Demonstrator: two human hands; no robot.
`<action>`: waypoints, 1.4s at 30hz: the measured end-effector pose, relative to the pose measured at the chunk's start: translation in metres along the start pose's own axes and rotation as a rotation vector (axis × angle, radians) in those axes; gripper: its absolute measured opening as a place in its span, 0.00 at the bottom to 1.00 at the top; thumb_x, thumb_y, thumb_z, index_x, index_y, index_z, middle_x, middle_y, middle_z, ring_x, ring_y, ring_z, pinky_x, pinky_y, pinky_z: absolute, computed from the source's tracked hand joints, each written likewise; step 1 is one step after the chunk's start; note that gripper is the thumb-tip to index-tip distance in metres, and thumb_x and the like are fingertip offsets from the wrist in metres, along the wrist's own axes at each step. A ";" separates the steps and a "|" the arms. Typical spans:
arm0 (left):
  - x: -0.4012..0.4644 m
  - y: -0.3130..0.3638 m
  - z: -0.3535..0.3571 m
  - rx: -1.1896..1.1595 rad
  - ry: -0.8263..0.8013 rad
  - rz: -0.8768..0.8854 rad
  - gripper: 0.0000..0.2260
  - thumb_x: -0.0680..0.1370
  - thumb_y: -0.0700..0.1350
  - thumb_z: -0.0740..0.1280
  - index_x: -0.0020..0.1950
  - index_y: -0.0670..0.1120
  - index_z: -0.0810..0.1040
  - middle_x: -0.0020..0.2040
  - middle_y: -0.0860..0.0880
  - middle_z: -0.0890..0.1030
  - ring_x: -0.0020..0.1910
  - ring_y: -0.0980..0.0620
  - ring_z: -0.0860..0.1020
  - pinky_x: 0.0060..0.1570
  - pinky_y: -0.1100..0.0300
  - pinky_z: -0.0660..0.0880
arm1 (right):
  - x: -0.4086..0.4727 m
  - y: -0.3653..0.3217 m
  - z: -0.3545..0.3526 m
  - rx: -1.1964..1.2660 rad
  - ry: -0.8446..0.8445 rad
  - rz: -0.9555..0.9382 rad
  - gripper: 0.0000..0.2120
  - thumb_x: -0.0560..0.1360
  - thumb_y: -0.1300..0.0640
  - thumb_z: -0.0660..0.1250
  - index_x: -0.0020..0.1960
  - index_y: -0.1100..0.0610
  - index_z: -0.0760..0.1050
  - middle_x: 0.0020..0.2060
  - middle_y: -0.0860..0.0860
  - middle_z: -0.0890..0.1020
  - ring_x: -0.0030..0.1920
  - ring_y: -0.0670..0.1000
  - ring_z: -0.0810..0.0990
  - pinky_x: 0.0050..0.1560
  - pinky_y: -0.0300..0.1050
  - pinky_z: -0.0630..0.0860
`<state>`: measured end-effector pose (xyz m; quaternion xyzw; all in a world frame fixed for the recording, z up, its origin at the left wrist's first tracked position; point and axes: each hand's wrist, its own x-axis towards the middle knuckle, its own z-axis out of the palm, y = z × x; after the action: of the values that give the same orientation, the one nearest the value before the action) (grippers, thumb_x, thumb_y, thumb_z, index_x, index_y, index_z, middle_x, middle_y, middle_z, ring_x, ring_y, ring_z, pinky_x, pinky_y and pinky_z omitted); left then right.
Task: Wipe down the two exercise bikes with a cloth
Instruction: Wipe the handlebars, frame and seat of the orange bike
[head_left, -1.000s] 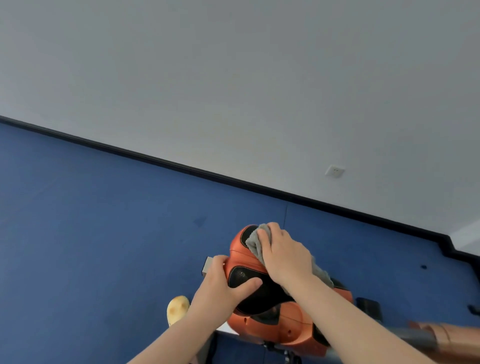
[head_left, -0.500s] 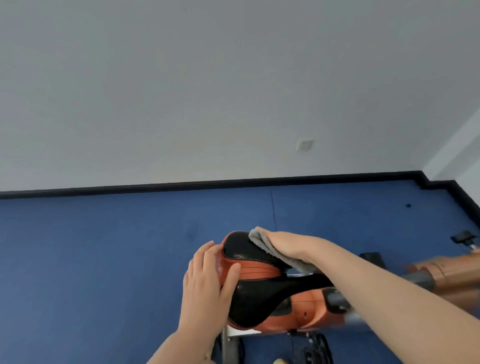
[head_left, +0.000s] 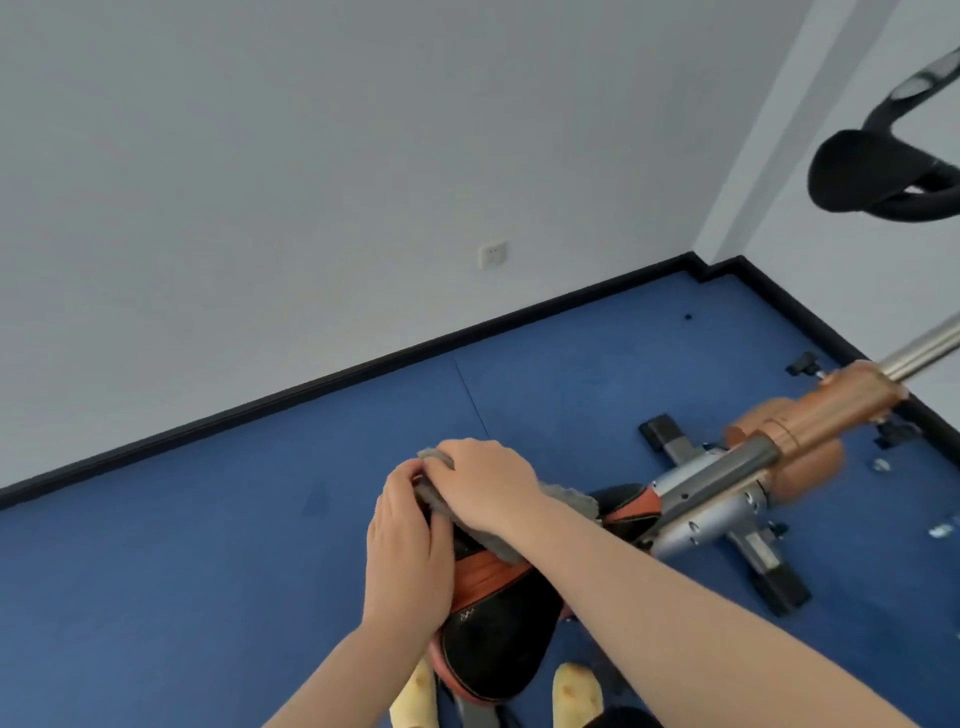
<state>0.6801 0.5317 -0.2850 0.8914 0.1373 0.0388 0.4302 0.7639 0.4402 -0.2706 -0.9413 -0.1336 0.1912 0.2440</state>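
Observation:
An orange and black saddle (head_left: 493, 629) of an exercise bike sits low in the middle of the head view. My right hand (head_left: 480, 486) presses a grey cloth (head_left: 566, 499) onto the saddle's far end, fingers curled over the cloth. My left hand (head_left: 408, 551) lies against the saddle's left side, fingers laid along it and touching the cloth's edge. The bike's orange and silver frame (head_left: 769, 441) runs off to the right. Black handlebars (head_left: 878, 176) show at the upper right.
Blue carpet (head_left: 182, 545) covers the floor, bounded by a black skirting (head_left: 311, 384) under white walls. The bike's black foot bar (head_left: 727, 525) lies on the floor to the right. Yellow slippers (head_left: 574, 693) stand below the saddle. Small loose parts (head_left: 880, 464) lie at far right.
The view has swung right and down, bringing the bike's frame and handlebars in. My right hand with the cloth has moved across the saddle's far end; my left hand has slid up beside it.

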 end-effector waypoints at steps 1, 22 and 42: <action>0.002 -0.002 0.000 -0.049 0.003 -0.033 0.14 0.79 0.42 0.59 0.61 0.59 0.66 0.57 0.64 0.72 0.60 0.57 0.72 0.60 0.56 0.69 | 0.000 -0.005 0.003 0.025 -0.047 -0.018 0.18 0.81 0.44 0.50 0.49 0.51 0.74 0.48 0.51 0.81 0.50 0.56 0.78 0.46 0.50 0.71; 0.024 -0.007 -0.005 0.144 -0.316 0.388 0.10 0.77 0.58 0.59 0.58 0.62 0.70 0.51 0.67 0.73 0.52 0.65 0.71 0.53 0.61 0.70 | -0.074 0.055 0.008 -0.220 0.374 -0.036 0.16 0.81 0.46 0.51 0.52 0.51 0.76 0.45 0.46 0.78 0.47 0.49 0.75 0.50 0.48 0.68; 0.039 -0.008 -0.001 0.351 -0.381 0.562 0.13 0.81 0.46 0.54 0.59 0.55 0.76 0.53 0.59 0.79 0.55 0.56 0.76 0.46 0.60 0.71 | -0.096 0.036 0.025 -0.356 0.410 0.521 0.26 0.83 0.47 0.39 0.77 0.55 0.57 0.77 0.51 0.59 0.77 0.52 0.54 0.76 0.51 0.51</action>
<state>0.7157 0.5480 -0.2927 0.9456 -0.1904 -0.0352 0.2612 0.6736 0.3874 -0.2813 -0.9901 0.1308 0.0280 0.0414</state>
